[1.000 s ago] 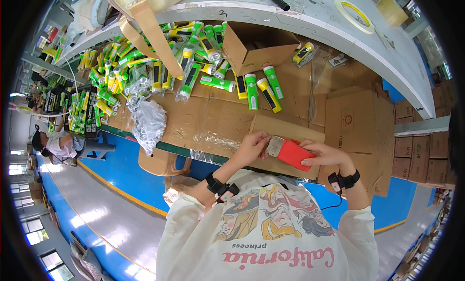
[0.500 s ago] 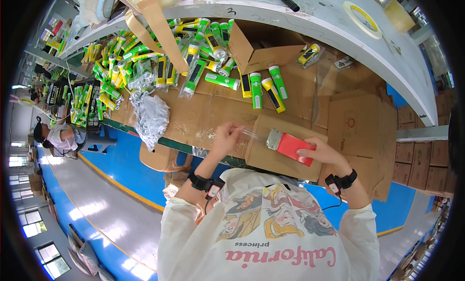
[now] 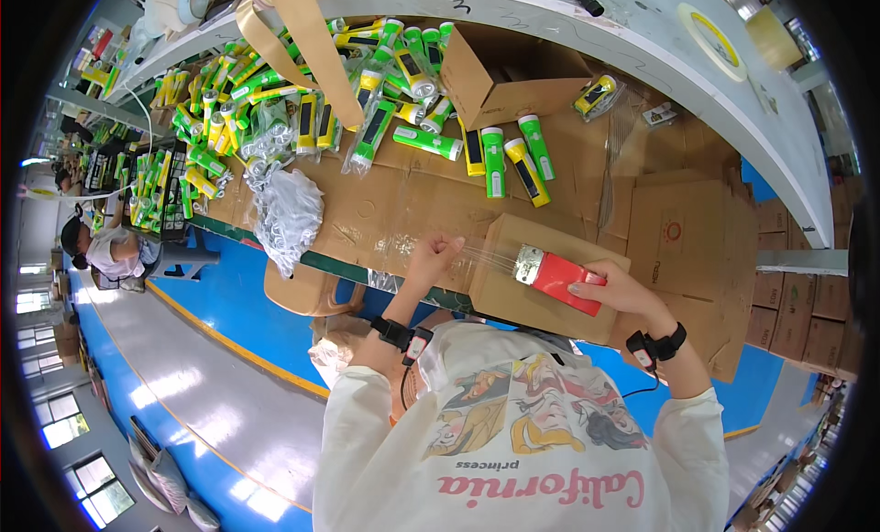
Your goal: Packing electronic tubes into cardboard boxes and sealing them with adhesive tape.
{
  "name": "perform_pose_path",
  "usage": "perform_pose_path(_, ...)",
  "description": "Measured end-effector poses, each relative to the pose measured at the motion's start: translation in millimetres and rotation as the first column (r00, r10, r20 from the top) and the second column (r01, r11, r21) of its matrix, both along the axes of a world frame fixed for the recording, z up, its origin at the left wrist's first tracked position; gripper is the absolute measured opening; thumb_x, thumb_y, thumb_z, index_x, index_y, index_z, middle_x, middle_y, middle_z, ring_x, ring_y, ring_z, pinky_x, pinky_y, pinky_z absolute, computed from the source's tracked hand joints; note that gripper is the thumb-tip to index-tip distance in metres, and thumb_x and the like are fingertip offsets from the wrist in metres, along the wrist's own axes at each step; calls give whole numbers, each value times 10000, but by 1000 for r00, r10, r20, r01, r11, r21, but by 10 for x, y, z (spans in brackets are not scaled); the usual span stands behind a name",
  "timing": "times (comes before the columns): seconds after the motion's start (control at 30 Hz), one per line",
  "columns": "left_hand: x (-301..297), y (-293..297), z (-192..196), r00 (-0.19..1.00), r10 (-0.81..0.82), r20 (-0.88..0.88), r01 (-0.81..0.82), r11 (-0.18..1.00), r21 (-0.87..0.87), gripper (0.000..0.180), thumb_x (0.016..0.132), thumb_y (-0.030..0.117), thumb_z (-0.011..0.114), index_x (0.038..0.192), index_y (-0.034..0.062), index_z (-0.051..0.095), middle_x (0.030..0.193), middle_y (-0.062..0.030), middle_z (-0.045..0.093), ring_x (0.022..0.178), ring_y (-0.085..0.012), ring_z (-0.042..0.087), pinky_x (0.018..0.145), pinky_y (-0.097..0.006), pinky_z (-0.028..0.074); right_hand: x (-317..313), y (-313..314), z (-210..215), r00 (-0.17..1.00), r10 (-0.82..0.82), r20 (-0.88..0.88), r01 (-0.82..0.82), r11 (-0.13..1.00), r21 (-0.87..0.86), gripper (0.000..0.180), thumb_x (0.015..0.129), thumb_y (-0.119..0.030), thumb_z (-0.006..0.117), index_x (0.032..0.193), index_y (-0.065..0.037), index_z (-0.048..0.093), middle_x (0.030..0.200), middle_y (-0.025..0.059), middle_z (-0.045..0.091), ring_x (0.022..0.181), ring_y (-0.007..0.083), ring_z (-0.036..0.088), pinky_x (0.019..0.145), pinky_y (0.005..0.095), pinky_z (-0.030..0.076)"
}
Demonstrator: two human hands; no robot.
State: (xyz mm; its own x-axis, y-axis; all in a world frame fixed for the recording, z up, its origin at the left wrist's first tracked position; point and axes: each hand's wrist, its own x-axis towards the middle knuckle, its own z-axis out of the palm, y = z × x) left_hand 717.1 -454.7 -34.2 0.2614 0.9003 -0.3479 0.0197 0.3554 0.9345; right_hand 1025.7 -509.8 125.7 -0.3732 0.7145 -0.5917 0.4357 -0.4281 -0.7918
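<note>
Being pinched between the thumb and fingertips of the left hand (image 3: 435, 260): one thin, transparent strip (image 3: 493, 258), stretched to the red oblong holder with a silvery end (image 3: 561, 283). Holder clasped at its far end by the right hand (image 3: 621, 290), the nearer of the two, thumb laid on top. Holder situated rightward of the left hand and slightly closer to the body; long axis slanted from upper left to lower right, silvery end turned toward the left hand. Compared with one second earlier, the left hand is set apart from that end, strip exposed between. Beneath: one brown cardboard box (image 3: 502, 298). Beyond: green and yellow cylindrical torches (image 3: 495, 165).
</note>
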Motion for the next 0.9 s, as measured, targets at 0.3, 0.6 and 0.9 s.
perform_pose_path(0.3, 522, -266, -520, 956, -6, -293, 90, 957, 274, 316, 924, 305, 495, 845, 0, 528, 628, -130, 558, 562, -252, 535, 513, -379, 407, -46, -44, -27, 1000, -13, 15, 13, 1000, -13, 349, 841, -310, 650, 968, 14, 632, 778, -14, 617, 712, 40, 512, 641, 221, 440)
perform_pose_path(0.6, 236, -81, -411, 736, 26, -676, 213, 940, 268, 275, 903, 285, 493, 934, 17, 545, 727, -216, 598, 705, -375, 603, 603, -468, 460, -56, -58, -2, 999, -35, 6, 34, 998, 46, 348, 836, -318, 656, 934, 15, 637, 748, -18, 597, 702, 39, 504, 615, 224, 431)
perform_pose_path(0.9, 912, 892, 552, 792, -558, -248, 610, 719, 333, 318, 928, 278, 492, 1099, 32, 597, 977, -98, 650, 872, -179, 604, 759, -308, 469, -77, 86, -17, 976, 152, 156, -187, 952, 242, 430, 847, -414, 577, 939, 4, 616, 774, 134, 635, 683, 218, 591, 644, 304, 468)
